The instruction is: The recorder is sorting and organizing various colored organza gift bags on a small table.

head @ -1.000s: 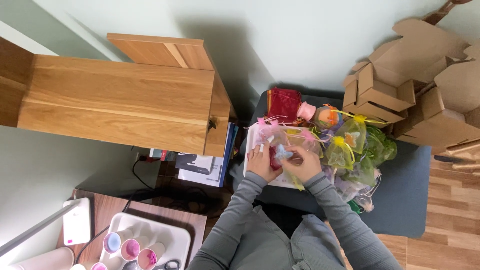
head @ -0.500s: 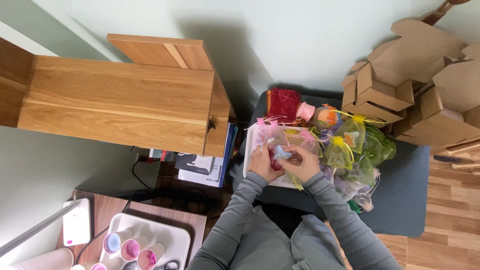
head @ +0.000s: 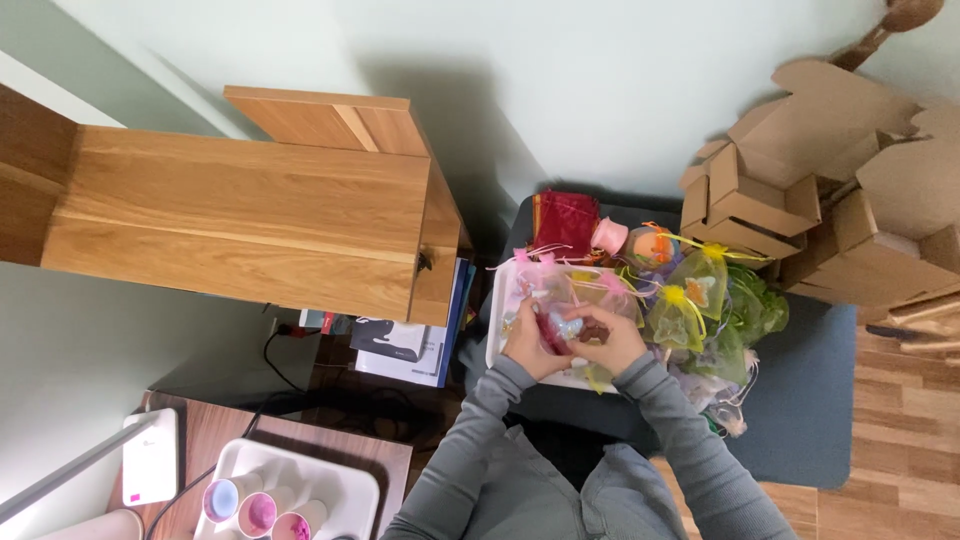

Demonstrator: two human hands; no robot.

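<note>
Unmoved hands (head: 570, 342), pouch (head: 553, 328) upright

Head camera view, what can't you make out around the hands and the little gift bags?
- Small item between the left hand and right hand: too small, partly covered by fingers.
- White tray: mostly hidden by sheer bags.
- Contents of the cardboard boxes: closed, and cut off by the right edge.
- Paint cups: cut off by the bottom edge.
</note>
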